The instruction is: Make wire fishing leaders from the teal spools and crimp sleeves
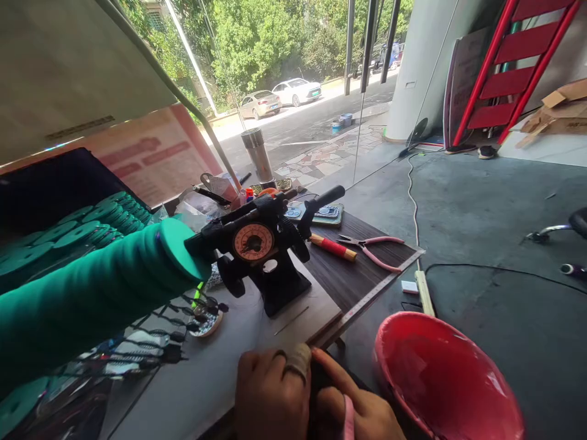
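Observation:
My left hand is closed at the front edge of the table, a ring and a pale wrapping on one digit. What it grips, if anything, is hidden. Beside it, my right hand curls around a tool whose pink handle shows between the fingers. Its index finger reaches out to the left hand's wrapped digit; the tool's working end is hidden. Beyond both hands stands a black hand-cranked device with an orange dial. A ribbed green cylinder extends from it to the left.
Pink-handled pliers and a red-wrapped stick lie at the table's far right. A thin needle-like rod lies before the device. A small bowl of beads sits under the cylinder. A red basin stands right.

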`<state>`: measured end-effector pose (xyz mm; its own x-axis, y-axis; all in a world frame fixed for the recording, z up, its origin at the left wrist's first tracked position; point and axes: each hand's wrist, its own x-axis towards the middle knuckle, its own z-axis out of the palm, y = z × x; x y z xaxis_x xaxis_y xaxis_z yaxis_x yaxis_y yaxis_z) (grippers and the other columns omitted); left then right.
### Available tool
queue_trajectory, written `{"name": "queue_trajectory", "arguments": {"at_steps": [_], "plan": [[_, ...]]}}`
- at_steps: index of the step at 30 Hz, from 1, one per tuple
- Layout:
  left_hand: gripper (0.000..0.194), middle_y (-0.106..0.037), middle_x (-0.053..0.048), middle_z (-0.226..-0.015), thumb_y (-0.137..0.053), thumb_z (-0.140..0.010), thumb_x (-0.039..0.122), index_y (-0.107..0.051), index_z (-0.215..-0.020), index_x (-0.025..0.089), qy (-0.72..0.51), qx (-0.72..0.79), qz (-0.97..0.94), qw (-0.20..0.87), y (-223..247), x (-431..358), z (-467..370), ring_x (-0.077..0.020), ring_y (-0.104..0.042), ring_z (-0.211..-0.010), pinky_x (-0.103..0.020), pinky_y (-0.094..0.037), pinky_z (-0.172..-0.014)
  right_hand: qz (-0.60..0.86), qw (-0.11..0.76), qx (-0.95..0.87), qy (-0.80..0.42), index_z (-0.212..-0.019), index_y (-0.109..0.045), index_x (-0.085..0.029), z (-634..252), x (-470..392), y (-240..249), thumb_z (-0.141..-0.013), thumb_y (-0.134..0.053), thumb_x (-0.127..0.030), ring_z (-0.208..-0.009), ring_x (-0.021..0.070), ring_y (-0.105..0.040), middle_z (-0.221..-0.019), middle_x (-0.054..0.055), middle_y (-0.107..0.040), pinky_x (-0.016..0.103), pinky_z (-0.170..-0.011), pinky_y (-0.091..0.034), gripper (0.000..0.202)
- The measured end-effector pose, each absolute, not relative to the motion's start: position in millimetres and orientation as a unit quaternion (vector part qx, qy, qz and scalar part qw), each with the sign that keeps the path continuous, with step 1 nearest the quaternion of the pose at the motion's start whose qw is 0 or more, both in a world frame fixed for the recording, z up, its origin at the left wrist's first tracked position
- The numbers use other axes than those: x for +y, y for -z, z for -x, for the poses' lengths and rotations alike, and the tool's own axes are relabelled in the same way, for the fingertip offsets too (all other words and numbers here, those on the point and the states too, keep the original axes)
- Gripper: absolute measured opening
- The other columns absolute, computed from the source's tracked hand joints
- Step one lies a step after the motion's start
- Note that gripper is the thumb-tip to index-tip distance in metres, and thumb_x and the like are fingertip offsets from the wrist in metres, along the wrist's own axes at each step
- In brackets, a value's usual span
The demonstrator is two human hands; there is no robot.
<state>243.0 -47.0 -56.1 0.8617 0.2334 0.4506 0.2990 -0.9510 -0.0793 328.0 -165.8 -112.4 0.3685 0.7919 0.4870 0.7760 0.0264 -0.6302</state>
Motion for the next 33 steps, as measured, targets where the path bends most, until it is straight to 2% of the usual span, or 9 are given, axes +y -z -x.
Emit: {"name": "queue_trajectory", "arguments": {"at_steps": [3, 5, 14, 21, 28, 33], "plan": [[0.013, -0.052, 0.002, -0.056, -0.049, -0.082, 0.012, -0.061, -0.082, 0.018, 0.238, -0.142, 0.958, 0.07, 54.9, -48.0, -244.4, -0.0146, -0.046, -0.055, -0.031, -0.026, -0.062, 0.709, 0.357, -0.593, 0.134, -0.071, -0.05, -0.012, -331.8, -165.2, 108.3, -0.078, -0.037, -0.008, -0.053, 0.0027, -0.044, -0.126, 0.007, -0.041, 0.016, -0.052, -0.032, 0.015], [0.012, -0.051, 0.003, -0.055, -0.05, -0.082, 0.013, -0.061, -0.08, 0.018, 0.244, -0.146, 0.957, 0.067, 54.4, -49.1, -246.3, -0.0145, -0.046, -0.055, -0.031, -0.026, -0.062, 0.705, 0.341, -0.599, 0.165, -0.073, -0.05, -0.012, -334.1, -165.2, 107.1, -0.078, -0.037, -0.008, -0.053, 0.0031, -0.042, -0.125, 0.009, -0.042, 0.017, -0.052, -0.03, 0.014], [0.013, -0.05, 0.002, -0.055, -0.049, -0.083, 0.013, -0.061, -0.082, 0.017, 0.252, -0.15, 0.954, 0.063, 55.4, -49.4, -247.6, -0.0145, -0.046, -0.055, -0.031, -0.025, -0.062, 0.669, 0.428, -0.564, 0.226, -0.066, -0.044, -0.011, -336.4, -151.8, 115.8, -0.085, -0.026, -0.013, -0.057, 0.0051, -0.038, -0.118, 0.008, -0.048, 0.021, -0.053, -0.018, 0.027], [0.015, -0.053, 0.002, -0.058, -0.05, -0.081, 0.01, -0.061, -0.086, 0.018, 0.223, -0.137, 0.963, 0.06, 55.3, -46.9, -243.4, -0.0148, -0.048, -0.058, -0.032, -0.026, -0.063, 0.675, 0.444, -0.539, 0.24, -0.063, -0.045, -0.011, -332.2, -149.1, 127.1, -0.083, -0.025, -0.011, -0.056, 0.0074, -0.028, -0.119, 0.004, -0.049, 0.023, -0.056, -0.014, 0.028], [0.011, -0.055, 0.0, -0.061, -0.051, -0.081, 0.013, -0.06, -0.084, 0.016, 0.226, -0.133, 0.964, 0.051, 51.3, -47.3, -238.8, -0.0159, -0.048, -0.06, -0.032, -0.027, -0.062, 0.706, 0.319, -0.602, 0.192, -0.07, -0.045, -0.011, -337.6, -162.7, 107.4, -0.079, -0.034, -0.008, -0.058, 0.0047, -0.036, -0.125, 0.007, -0.042, 0.021, -0.056, -0.021, 0.015], [0.014, -0.056, -0.002, -0.064, -0.05, -0.081, 0.011, -0.058, -0.09, 0.014, 0.243, -0.122, 0.961, 0.047, 52.1, -45.9, -234.9, -0.0167, -0.047, -0.062, -0.031, -0.03, -0.063, 0.716, 0.306, -0.598, 0.191, -0.074, -0.047, -0.011, -336.0, -165.4, 103.5, -0.079, -0.033, -0.007, -0.059, 0.0044, -0.04, -0.125, 0.008, -0.042, 0.021, -0.056, -0.023, 0.016]]}}
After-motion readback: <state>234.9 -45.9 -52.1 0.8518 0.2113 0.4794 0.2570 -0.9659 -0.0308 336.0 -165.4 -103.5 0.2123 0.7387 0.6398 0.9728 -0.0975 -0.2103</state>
